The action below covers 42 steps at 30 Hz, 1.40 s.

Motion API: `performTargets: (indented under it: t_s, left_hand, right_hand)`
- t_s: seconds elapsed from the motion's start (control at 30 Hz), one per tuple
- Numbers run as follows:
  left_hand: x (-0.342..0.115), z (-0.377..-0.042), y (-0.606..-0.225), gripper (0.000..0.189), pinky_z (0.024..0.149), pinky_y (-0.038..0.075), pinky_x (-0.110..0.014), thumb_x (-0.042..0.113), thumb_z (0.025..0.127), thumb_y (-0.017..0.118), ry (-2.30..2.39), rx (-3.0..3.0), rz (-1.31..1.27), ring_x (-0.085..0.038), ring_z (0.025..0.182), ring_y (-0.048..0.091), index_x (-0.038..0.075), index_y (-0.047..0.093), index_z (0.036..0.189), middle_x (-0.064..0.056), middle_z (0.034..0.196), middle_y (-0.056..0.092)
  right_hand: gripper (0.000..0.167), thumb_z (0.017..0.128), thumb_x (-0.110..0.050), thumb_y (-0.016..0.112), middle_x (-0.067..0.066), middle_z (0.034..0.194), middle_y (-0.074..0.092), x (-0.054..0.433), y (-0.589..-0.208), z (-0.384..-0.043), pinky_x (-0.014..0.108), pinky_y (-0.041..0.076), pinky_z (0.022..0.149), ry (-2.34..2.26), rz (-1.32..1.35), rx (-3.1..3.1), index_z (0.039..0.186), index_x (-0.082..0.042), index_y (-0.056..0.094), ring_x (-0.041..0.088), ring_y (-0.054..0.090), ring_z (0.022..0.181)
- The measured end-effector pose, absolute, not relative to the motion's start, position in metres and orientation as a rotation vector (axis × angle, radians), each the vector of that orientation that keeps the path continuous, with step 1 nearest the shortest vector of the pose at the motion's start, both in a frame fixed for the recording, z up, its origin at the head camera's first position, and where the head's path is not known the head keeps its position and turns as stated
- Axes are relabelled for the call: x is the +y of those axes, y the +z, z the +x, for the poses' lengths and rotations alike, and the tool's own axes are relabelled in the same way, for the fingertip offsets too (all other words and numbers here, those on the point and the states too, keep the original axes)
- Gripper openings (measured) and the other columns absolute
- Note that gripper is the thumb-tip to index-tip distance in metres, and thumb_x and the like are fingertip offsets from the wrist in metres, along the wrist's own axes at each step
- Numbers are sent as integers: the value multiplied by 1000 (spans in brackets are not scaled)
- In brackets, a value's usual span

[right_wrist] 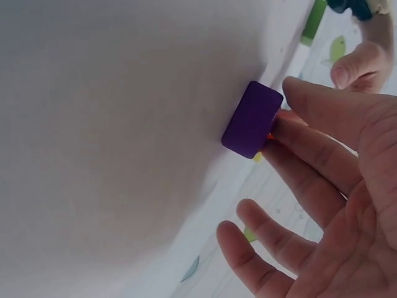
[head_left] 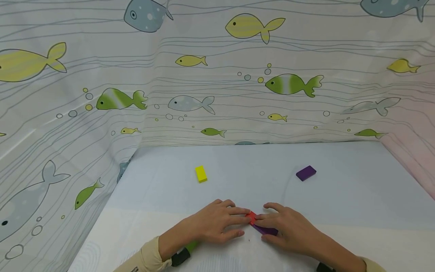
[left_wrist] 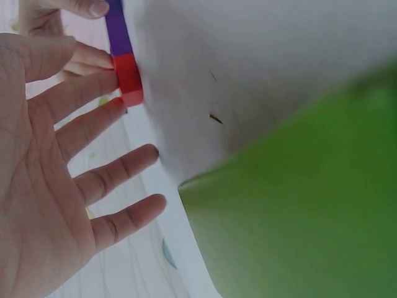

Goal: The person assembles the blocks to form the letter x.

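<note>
A red block point(head_left: 252, 217) and a purple block point(head_left: 266, 230) lie end to end on the table in the head view. My left hand point(head_left: 222, 221) reaches in from the left, fingers spread and straight, with fingertips at the red block's far end point(left_wrist: 129, 81). From the other side comes my right hand point(head_left: 289, 228), its index and middle fingers stretched along the blocks and touching the red one. Its thumb lies beside the near edge of the purple block, whose end face point(right_wrist: 252, 120) shows in the right wrist view. Those two fingertips are partly hidden there.
A green block point(head_left: 192, 246) lies beside the left wrist, partly covered by the arm. Farther back are a yellow block point(head_left: 201, 174) on the left and another purple block point(head_left: 306, 173) on the right. A fish-patterned curtain point(head_left: 217, 79) hangs behind the white table point(head_left: 163, 177).
</note>
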<state>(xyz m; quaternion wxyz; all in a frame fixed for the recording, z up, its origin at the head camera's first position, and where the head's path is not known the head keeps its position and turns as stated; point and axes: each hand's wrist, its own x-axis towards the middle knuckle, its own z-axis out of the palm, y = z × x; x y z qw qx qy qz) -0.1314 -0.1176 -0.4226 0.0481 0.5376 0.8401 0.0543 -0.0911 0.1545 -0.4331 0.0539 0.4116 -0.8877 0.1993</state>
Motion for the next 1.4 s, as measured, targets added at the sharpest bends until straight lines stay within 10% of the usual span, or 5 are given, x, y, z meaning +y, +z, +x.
performTargets:
  t_s: [1.4]
  left_hand:
    - [-142, -132, -413, 49, 94, 44, -36, 53, 102, 41, 336, 2611, 1579, -13, 122, 47, 25, 58, 139, 13, 139, 54]
  right_hand:
    - [46, 86, -41, 75, -14, 122, 66, 155, -425, -93, 50, 53, 83, 551, 1188, -2955, 129, -28, 68, 27, 56, 116]
